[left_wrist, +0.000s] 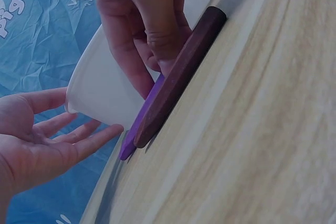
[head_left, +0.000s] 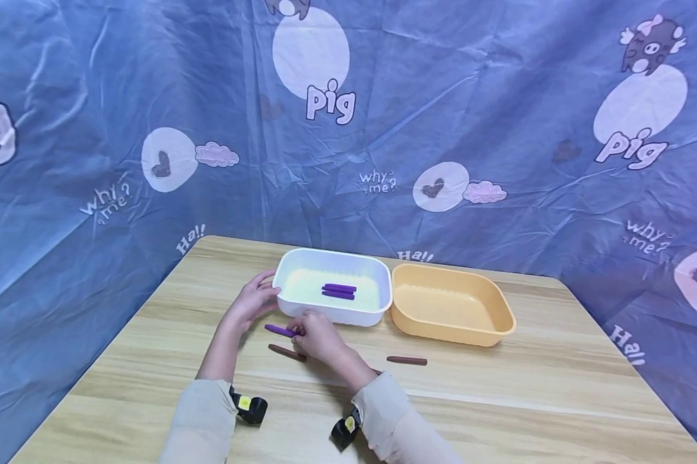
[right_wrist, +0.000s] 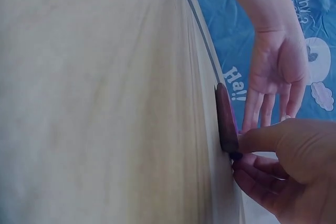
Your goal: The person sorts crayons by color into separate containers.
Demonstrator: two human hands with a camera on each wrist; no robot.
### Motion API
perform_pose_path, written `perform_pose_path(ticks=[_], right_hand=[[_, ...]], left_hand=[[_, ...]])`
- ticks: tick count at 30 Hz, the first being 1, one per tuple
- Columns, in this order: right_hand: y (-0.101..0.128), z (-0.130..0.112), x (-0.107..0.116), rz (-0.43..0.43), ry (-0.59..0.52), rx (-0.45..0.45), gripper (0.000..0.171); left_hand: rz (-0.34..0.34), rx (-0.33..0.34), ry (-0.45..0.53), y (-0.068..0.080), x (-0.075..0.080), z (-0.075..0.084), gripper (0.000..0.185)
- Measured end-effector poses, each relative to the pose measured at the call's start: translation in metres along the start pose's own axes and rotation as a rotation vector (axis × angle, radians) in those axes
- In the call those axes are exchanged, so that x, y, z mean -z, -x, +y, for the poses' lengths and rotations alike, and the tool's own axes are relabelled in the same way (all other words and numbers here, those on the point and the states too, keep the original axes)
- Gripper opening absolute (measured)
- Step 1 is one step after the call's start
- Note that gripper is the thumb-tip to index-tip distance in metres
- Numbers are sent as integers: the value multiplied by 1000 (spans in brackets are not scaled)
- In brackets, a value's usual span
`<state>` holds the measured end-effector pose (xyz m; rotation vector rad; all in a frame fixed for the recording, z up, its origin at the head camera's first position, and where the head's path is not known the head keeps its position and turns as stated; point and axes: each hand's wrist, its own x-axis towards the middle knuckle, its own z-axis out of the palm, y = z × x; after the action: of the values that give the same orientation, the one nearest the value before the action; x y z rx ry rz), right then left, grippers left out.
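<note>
My right hand (head_left: 299,332) pinches one end of a purple crayon (head_left: 280,330) just above the table, in front of the white tub (head_left: 383,283). In the left wrist view its fingers (left_wrist: 157,51) close on the purple crayon (left_wrist: 137,124), with a brown crayon (left_wrist: 181,74) lying right beside it. My left hand (head_left: 265,295) is open, palm turned up (left_wrist: 47,135), close by the tub's near left corner (left_wrist: 97,90). Purple crayons (head_left: 339,291) lie inside the tub. The brown crayon (head_left: 287,352) rests on the table under my right hand.
An orange tub (head_left: 499,325) stands against the white tub's right side. Another brown crayon (head_left: 407,361) lies on the wooden table (head_left: 545,393) in front of it. Blue printed cloth (head_left: 499,129) hangs behind and to both sides.
</note>
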<state>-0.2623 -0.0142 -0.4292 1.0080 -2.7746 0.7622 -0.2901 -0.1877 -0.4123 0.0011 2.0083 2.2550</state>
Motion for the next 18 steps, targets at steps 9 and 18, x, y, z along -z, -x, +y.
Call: perform_pose_path(ticks=[9,18], right_hand=[[6,-4,3,40,5,21,18],[11,-16,18,14,-4,20,19]], left_hand=[[-5,-1,5,2,-1,0,58],[-6,-3,10,2,-1,0,59]])
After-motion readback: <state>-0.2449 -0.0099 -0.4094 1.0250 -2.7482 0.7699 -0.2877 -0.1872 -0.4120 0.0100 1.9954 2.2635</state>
